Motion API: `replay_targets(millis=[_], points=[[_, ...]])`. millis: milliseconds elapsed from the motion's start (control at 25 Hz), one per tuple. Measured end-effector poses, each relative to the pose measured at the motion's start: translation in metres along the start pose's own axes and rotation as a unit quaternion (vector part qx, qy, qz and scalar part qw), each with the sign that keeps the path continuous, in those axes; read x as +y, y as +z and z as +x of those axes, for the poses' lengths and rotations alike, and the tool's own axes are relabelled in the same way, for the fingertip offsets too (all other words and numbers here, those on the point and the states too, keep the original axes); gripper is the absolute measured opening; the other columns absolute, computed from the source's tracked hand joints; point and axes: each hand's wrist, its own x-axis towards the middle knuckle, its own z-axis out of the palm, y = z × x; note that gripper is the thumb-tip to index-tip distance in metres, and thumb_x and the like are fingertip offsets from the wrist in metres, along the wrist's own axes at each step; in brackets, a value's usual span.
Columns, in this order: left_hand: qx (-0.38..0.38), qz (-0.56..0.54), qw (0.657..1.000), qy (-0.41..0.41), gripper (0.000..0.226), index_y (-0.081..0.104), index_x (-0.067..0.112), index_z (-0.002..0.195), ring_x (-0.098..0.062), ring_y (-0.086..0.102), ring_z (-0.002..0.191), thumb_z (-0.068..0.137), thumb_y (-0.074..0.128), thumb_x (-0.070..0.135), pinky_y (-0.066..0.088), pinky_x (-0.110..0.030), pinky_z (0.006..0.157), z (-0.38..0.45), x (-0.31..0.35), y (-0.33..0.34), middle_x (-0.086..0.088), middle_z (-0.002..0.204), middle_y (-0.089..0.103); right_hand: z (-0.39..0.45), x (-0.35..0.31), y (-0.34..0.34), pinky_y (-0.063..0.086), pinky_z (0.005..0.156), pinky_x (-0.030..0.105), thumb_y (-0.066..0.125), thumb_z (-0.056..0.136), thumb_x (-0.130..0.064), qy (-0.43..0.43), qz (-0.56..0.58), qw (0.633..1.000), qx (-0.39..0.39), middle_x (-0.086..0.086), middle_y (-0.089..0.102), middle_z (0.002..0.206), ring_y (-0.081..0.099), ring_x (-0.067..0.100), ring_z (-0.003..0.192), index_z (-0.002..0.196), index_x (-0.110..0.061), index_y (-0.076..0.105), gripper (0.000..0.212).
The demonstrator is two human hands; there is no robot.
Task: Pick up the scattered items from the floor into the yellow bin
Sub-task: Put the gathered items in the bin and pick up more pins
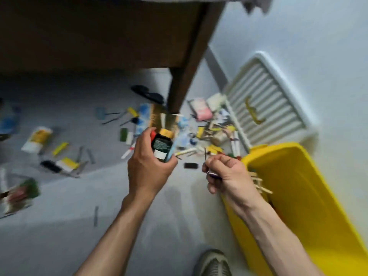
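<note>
Viewed from above, a person's two bare arms reach forward over a grey floor. The right hand (225, 174) is curled closed, pinching a few thin small items too blurred to name, and sits at the near left rim of the yellow bin (310, 206), which lies at about four o'clock from the hands with its long side running near to far. The left hand (147, 168), well left of the bin, grips a dark bottle with a gold cap (162, 146), held roughly upright. Judging by position, the right hand is nearer the bin. Further off, around twelve o'clock, scattered items (209, 134) litter the floor beside a brown furniture leg (179, 90) and a white slatted lid (264, 100)
</note>
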Motion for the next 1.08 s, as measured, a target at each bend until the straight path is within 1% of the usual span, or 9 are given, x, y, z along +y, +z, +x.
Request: replay_targets(millis=[200,280,320,400,480,600,760,920,1080], points=[[-0.184,-0.078,0.959,0.2,0.078,0.038,0.033,0.133,-0.011,0.058,0.095,0.065,0.073,0.044,0.053,-0.031,0.073,-0.033,0.137,0.084,0.009,0.116,0.057,-0.043,-0.027,-0.14,0.042,0.036,0.026,0.063,0.088,-0.005,-0.087,-0.05,0.963,0.252,0.004,0.063,0.062,0.049,0.016,0.04,0.066,-0.018,0.068,0.026],[-0.249,-0.098,0.948,0.169,0.08,0.032,0.034,0.136,-0.012,0.058,0.1,0.068,0.072,0.049,0.055,-0.034,0.08,-0.04,0.163,0.11,0.008,0.119,0.056,-0.048,-0.019,-0.165,0.052,0.047,0.029,0.065,0.087,-0.011,-0.07,-0.139,0.927,0.341,-0.003,0.068,0.064,0.059,0.017,0.05,0.07,-0.022,0.07,0.021],[-0.314,-0.109,0.935,0.127,0.087,0.026,0.035,0.142,-0.013,0.055,0.112,0.07,0.072,0.054,0.052,-0.035,0.091,-0.04,0.169,0.121,0.006,0.131,0.053,-0.047,-0.013,-0.172,0.055,0.056,0.03,0.065,0.088,-0.016,-0.054,-0.197,0.911,0.358,-0.006,0.07,0.067,0.064,0.014,0.058,0.075,-0.024,0.072,0.016],[-0.441,-0.164,0.881,0.043,0.1,0.01,0.04,0.152,-0.008,0.035,0.136,0.073,0.066,0.066,0.034,-0.032,0.109,-0.038,0.163,0.136,0.008,0.156,0.031,-0.044,-0.005,-0.177,0.051,0.059,0.017,0.062,0.09,-0.025,-0.049,-0.287,0.892,0.345,-0.018,0.07,0.074,0.065,-0.004,0.07,0.082,-0.033,0.071,0.015],[-0.474,-0.198,0.858,0.014,0.094,0.011,0.043,0.152,-0.006,0.029,0.14,0.075,0.058,0.073,0.031,-0.036,0.113,-0.033,0.145,0.138,0.01,0.16,0.022,-0.038,-0.002,-0.169,0.042,0.059,0.01,0.061,0.09,-0.028,-0.09,-0.32,0.882,0.333,-0.022,0.069,0.082,0.061,-0.011,0.076,0.087,-0.036,0.071,0.013],[-0.456,-0.22,0.861,0.04,0.077,0.024,0.047,0.148,-0.007,0.037,0.138,0.08,0.056,0.067,0.04,-0.04,0.109,-0.027,0.118,0.126,0.011,0.155,0.034,-0.024,0.001,-0.139,0.042,0.068,0.013,0.062,0.091,-0.028,-0.149,-0.346,0.866,0.33,-0.018,0.067,0.091,0.061,-0.001,0.083,0.103,-0.028,0.073,0.017],[-0.296,-0.175,0.938,0.042,0.059,0.038,0.043,0.143,0.0,0.047,0.128,0.088,0.056,0.052,0.044,-0.029,0.103,-0.008,0.065,0.084,0.013,0.142,0.052,0.005,0.009,-0.067,0.042,0.065,0.005,0.063,0.091,-0.022,-0.229,-0.351,0.89,0.18,-0.017,0.068,0.097,0.062,-0.009,0.075,0.107,-0.031,0.069,0.02],[-0.092,-0.07,0.987,-0.115,0.032,0.061,0.03,0.121,-0.006,0.062,0.094,0.089,0.06,0.028,0.054,-0.031,0.085,-0.002,-0.029,0.018,0.008,0.106,0.067,0.03,0.053,0.021,0.04,0.071,0.007,0.062,0.091,-0.02,-0.216,-0.384,0.898,-0.001,-0.012,0.067,0.107,0.063,0.004,0.089,0.112,-0.026,0.069,0.022],[0.047,0.085,0.953,-0.287,0.018,0.064,0.024,0.101,-0.018,0.065,0.086,0.083,0.06,0.02,0.04,-0.022,0.067,-0.039,-0.125,-0.057,0.005,0.089,0.067,0.034,0.11,0.086,0.049,0.073,0.018,0.061,0.092,-0.018,-0.187,-0.423,0.873,-0.151,-0.007,0.071,0.108,0.066,0.007,0.087,0.108,-0.022,0.07,0.019]])
